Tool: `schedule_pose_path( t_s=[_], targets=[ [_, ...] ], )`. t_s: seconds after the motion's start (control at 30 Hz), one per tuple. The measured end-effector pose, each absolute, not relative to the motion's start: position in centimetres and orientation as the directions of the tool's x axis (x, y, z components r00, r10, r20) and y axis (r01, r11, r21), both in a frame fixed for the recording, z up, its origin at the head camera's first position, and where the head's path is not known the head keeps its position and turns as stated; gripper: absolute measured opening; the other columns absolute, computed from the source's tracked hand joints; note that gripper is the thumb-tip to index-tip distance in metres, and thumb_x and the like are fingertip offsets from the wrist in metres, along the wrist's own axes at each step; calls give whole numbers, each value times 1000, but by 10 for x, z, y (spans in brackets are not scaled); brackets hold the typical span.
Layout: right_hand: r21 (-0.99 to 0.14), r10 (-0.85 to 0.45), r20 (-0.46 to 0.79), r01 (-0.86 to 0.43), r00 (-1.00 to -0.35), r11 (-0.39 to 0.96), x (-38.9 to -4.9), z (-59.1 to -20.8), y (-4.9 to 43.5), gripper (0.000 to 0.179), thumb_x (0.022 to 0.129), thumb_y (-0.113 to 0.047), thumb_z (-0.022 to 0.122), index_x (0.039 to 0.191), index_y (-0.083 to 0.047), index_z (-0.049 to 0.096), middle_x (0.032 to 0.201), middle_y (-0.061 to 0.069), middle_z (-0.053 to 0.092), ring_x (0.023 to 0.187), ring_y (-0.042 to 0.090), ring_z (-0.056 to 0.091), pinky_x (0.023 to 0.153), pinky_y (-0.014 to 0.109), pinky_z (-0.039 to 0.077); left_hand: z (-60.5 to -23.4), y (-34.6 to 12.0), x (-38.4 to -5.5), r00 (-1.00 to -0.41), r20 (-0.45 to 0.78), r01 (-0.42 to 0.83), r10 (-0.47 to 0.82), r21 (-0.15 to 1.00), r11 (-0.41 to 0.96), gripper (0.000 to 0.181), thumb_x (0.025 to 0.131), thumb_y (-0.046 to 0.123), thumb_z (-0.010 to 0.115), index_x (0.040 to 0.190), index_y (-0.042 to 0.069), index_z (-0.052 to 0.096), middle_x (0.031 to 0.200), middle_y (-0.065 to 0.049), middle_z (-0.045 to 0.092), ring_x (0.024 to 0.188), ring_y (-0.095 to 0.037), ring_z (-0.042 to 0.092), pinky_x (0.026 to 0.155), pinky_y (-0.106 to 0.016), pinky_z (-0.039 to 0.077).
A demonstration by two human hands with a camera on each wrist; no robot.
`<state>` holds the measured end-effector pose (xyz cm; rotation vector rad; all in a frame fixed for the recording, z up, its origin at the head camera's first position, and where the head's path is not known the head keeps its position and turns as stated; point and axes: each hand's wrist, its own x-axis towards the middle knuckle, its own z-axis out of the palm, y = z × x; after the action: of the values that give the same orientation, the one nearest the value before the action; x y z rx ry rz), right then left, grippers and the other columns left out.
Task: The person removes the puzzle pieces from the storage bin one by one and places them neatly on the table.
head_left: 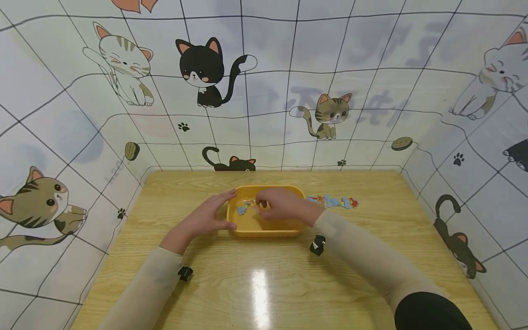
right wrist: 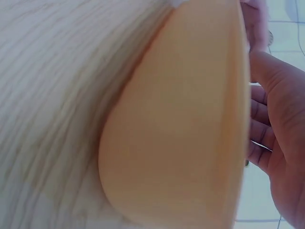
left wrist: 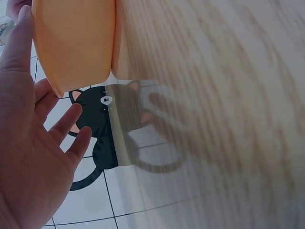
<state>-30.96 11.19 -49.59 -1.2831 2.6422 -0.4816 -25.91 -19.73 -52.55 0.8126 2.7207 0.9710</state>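
A yellow plastic basin (head_left: 264, 233) with rounded corners sits on the wooden table. Small flat colourful pieces (head_left: 241, 209), some light blue, lie in its left half. My left hand (head_left: 210, 215) spans the basin's left end, fingertips at the far corner and thumb at the near one; in the left wrist view its outer fingers stay off the wall. My right hand (head_left: 280, 204) reaches inside over the pieces, fingers bent, thumb and index finger close together; I cannot tell whether a piece is between them. In the right wrist view the basin's wall (right wrist: 171, 133) hides its fingertips.
To the right of the basin a row of similar small colourful pieces (head_left: 336, 201) lies on the table (head_left: 198, 293), partly behind my right wrist. Cat-printed cloth walls (head_left: 272, 91) stand behind the table and at both sides.
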Motion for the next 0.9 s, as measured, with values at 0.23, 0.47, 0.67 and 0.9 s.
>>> schedule_pose_path(
  t_s=[0.23, 0.47, 0.67, 0.9],
  targets=[
    [-342, -785, 11, -740, -619, 578, -309, -480, 139, 14, 107, -30, 72, 112, -16, 73, 99, 0, 69, 69, 10, 51, 68, 33, 50, -529, -198, -261, -842, 51, 449, 538, 619, 645, 103, 89, 49, 93, 171, 14, 42, 182, 2, 29, 164, -38, 31, 131, -65, 28],
    [-314, -790, 46, -759, -612, 570, -307, -469, 161, 13, 107, -28, 71, 104, -16, 72, 96, 5, 70, 73, 11, 51, 72, 34, 49, -529, -198, -260, -843, 48, 446, 536, 617, 648, 104, 89, 48, 93, 172, 13, 41, 182, 1, 29, 164, -39, 30, 131, -66, 26],
    [-305, -762, 70, -741, -644, 598, -304, -467, 185, 11, 106, -28, 73, 105, -17, 72, 95, 1, 67, 68, 8, 52, 69, 33, 49, -528, -197, -259, -847, 40, 435, 530, 626, 648, 104, 88, 47, 94, 172, 15, 41, 182, 3, 29, 164, -38, 30, 131, -65, 26],
    [-347, -707, 107, -692, -700, 633, -298, -459, 216, 11, 103, -23, 75, 108, -13, 74, 96, 3, 70, 70, 8, 55, 68, 33, 51, -526, -198, -258, -844, 43, 439, 535, 629, 642, 104, 89, 51, 92, 172, 15, 41, 182, 2, 29, 164, -39, 31, 131, -66, 27]
  ],
)
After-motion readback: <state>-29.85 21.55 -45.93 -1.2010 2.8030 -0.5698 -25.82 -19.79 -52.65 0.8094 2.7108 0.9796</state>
